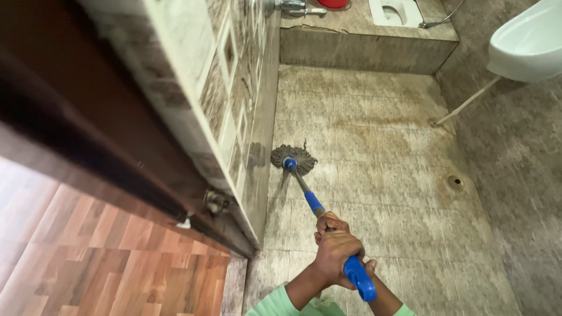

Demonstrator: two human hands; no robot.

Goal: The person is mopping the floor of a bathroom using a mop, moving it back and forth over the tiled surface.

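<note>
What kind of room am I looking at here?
A bathroom, most likely: a squat toilet set in a raised step, a white basin on the right wall, and a floor drain in the tiled floor.

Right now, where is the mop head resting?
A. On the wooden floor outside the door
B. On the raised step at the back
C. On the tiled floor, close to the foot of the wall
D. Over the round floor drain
C: the grey mop head lies flat on the tiled floor, close beside the foot of the wall, well away from the floor drain.
</note>
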